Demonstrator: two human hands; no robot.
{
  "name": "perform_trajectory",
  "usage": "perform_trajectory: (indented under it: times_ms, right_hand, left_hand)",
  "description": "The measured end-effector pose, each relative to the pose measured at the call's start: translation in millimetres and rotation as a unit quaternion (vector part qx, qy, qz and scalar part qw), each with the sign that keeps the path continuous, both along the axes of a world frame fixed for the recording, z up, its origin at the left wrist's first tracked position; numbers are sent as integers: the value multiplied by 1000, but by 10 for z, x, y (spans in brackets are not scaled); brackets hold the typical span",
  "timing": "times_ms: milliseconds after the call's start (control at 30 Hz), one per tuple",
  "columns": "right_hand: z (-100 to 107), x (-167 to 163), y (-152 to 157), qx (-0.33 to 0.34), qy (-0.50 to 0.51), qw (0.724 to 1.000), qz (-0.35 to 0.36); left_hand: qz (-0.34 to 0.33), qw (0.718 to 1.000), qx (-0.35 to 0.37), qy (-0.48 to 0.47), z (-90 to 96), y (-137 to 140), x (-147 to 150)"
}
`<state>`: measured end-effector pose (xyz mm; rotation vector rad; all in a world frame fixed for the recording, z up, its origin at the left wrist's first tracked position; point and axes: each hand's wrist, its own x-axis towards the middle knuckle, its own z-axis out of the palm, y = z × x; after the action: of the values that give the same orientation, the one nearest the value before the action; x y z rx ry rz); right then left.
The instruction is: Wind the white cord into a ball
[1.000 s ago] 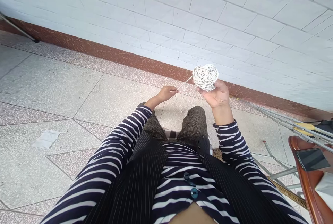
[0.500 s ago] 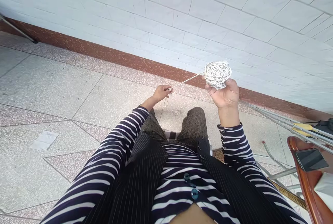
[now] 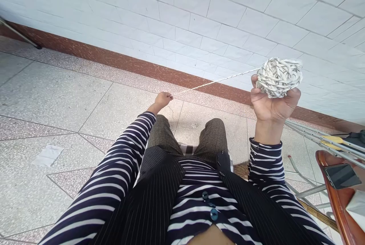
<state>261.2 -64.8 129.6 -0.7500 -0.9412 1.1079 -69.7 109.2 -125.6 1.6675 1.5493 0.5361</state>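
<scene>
A large ball of white yarn [image 3: 278, 78] with darker flecks rests in my right hand [image 3: 270, 106], whose fingers and thumb cup it from below. From the ball's left side a taut strand [image 3: 216, 81] slants down to my left hand [image 3: 164, 99]. The fingertips there are pinched on the strand. A thin loose length of yarn [image 3: 172, 113] dangles under my left hand. On the floor between my knees lies a small pale tangle [image 3: 194, 125], too small to make out clearly.
A brown chair [image 3: 332, 199] at the right bears a dark phone [image 3: 342, 176]. Metal crutches [image 3: 312, 133] with a yellow grip lean behind it. White paper [image 3: 49, 155] lies on the floor at left. A tiled wall [image 3: 188, 21] rises in front.
My right hand has moved to the right with the ball, and my left hand slightly left. The strand between them is now much longer.
</scene>
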Motion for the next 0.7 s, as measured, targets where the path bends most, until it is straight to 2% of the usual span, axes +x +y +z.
perform_trajectory:
  times_ms: [133, 267, 367, 467, 533, 567, 700]
  right_hand:
    - [9, -75, 0, -10, 2, 1000, 11]
    - [-278, -306, 145, -73, 27, 996, 53]
    - [-537, -461, 272, -130, 62, 988, 60]
    - [-694, -553, 348, -163, 79, 981, 63]
    - [-727, -567, 368, -168, 76, 981, 67]
    - [-725, -558, 372, -166, 71, 981, 66]
    - [-639, -402, 368, -134, 54, 988, 45]
  left_hand:
    - [-16, 1000, 0, 15, 10, -56, 109]
    - [-97, 994, 9, -40, 256, -210, 488]
    - [-156, 969, -5, -191, 529, -396, 825]
    - [-202, 914, -40, -349, 710, -591, 1110]
    - [-222, 891, -58, -392, 725, -691, 1234]
    - [-226, 890, -62, -392, 698, -727, 1269]
    - [-224, 923, -51, -308, 422, -787, 1213]
